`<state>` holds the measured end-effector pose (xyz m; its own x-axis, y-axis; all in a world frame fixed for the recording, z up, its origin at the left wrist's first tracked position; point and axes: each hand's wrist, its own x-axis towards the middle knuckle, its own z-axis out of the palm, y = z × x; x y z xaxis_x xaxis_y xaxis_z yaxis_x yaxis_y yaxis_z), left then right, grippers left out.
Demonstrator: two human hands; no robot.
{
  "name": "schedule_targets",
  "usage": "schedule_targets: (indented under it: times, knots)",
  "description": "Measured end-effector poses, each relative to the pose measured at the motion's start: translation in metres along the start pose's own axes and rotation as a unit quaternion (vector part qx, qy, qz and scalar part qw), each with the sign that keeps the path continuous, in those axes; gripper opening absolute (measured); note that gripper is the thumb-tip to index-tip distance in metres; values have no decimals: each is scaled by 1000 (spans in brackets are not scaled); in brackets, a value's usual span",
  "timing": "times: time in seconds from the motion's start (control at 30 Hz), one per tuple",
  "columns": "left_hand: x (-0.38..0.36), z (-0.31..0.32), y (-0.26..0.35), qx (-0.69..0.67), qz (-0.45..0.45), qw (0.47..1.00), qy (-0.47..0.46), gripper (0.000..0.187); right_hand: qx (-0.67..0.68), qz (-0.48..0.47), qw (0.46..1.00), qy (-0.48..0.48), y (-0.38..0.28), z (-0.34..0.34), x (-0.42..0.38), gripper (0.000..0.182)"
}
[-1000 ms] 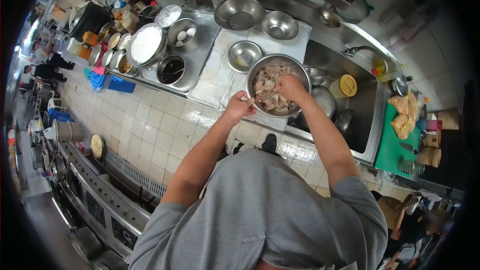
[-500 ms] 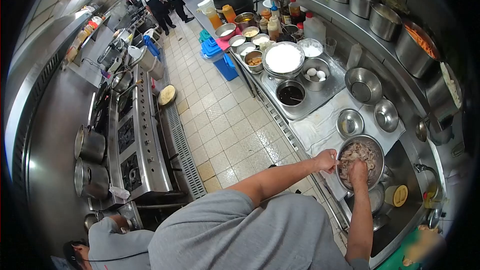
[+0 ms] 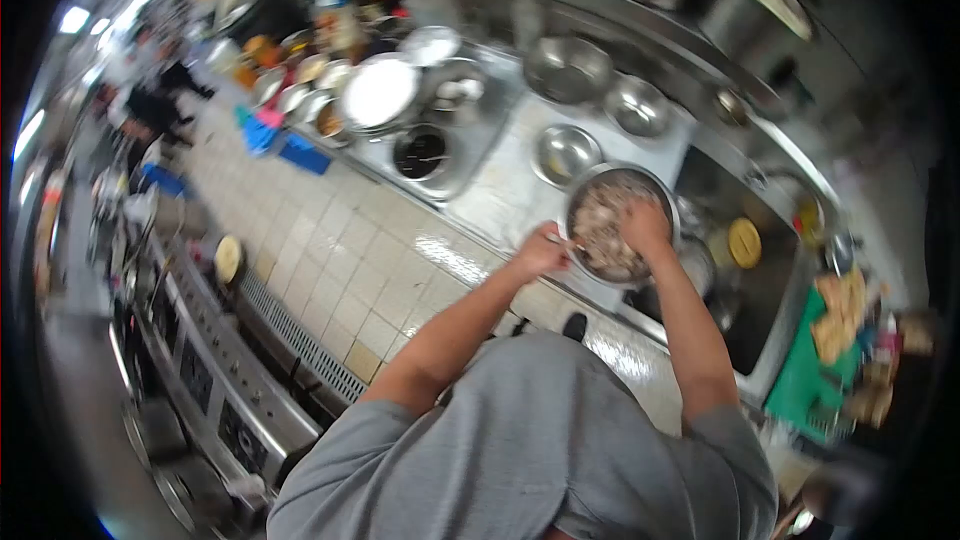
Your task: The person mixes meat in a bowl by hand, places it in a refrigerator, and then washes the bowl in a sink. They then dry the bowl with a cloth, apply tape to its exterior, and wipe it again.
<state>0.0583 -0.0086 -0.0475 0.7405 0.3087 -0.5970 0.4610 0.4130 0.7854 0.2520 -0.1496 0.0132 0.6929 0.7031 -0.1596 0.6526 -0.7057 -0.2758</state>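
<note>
A steel mixing bowl [image 3: 674, 202] holds raw pale meat pieces [image 3: 598, 220], perhaps chicken or pork; blur hides the kind. My left hand [image 3: 543, 249] is closed on the bowl's left rim. Inside the bowl, my right hand [image 3: 645, 226] has its fingers curled into the meat at the right side; the fingertips are hidden. Just behind stands a smaller steel bowl [image 3: 566, 154] with a little yellowish residue. Two more steel bowls, a wide bowl [image 3: 568, 68] and a smaller shiny bowl [image 3: 637, 106], sit farther back on the white cloth [image 3: 505, 185].
To the right are a sink [image 3: 770, 270] with a yellow-lidded container [image 3: 743, 243] and a green cutting board [image 3: 808, 355] bearing food. On the left counter stand a white-filled bowl [image 3: 381, 92], a pot of dark liquid [image 3: 420, 152] and eggs [image 3: 458, 90]. A stove [image 3: 215, 370] is across the aisle.
The view has turned and blurred, so the counter appears farther left. Both hands stay at the bowl, the right one still in the meat. The person at lower left has left view.
</note>
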Motion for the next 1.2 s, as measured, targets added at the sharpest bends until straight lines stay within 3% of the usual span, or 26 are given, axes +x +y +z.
schedule_targets:
  times: [0.07, 0.1, 0.17, 0.3, 0.37, 0.43, 0.57, 0.63, 0.67, 0.73, 0.83, 0.9, 0.93, 0.97, 1.03, 1.07, 1.17, 1.2]
  knots:
    - [0, -2, -2, -59, -2, 998, -25, 17, 67, 62, 996, 10, 17, 11, 25, 48]
    - [1, -1, -2, -83, 6, 996, -34, 16, 103, 107, 987, -55, 8, 4, 35, 56]
    - [-3, 4, 2, -89, 5, 995, -39, 14, 68, 90, 991, -77, -15, 2, 48, 56]
    - [-2, 8, -2, -88, -14, 996, -31, 12, 34, -138, 955, -259, -29, 40, 76, 46]
    - [-5, 9, -6, -106, 8, 994, -11, 11, -41, -273, 927, -252, -35, 45, 52, 39]
    - [-5, 9, -8, -105, 17, 994, -18, 11, 10, -242, 956, -164, -29, 33, 5, 34]
    - [-5, 9, -6, -106, 21, 994, 0, 8, 35, -262, 958, -114, 4, 5, -36, 28]
    - [-3, 8, -5, -105, 27, 994, -7, 8, 152, -114, 970, -154, 12, -25, -38, 28]
    - [-2, 8, -5, -104, 26, 994, -7, 8, 153, -113, 970, -153, 17, -26, -35, 28]
    - [0, 7, -4, -88, 18, 996, -9, 10, 170, 25, 983, -73, 27, -24, -25, 32]
    - [-7, 12, 3, -89, 51, 995, -12, 20, 129, 81, 988, 15, 61, 37, 16, 43]
    - [-8, 11, 5, -92, 53, 994, -2, 25, 261, 77, 961, -38, 57, 45, 43, 50]
    - [-4, 15, 7, -97, 55, 994, 0, 29, 260, 104, 959, -33, 34, 43, 54, 52]
    - [-9, 18, 18, -63, 36, 997, 2, 29, 340, 145, 922, -111, 11, 31, 59, 45]
    - [-9, 19, 17, -78, 32, 996, 8, 25, 181, 0, 960, -213, -9, 77, 88, 29]
    - [-10, 19, 15, -86, 41, 995, 12, 25, 65, -38, 978, -192, -37, 54, 74, 34]
    - [-17, 21, 13, -88, 41, 995, 19, 22, -7, -101, 953, -287, -60, -6, 25, 41]
    - [-16, 21, 9, -93, 55, 994, 1, 21, -59, -116, 939, -319, -55, 2, 22, 45]
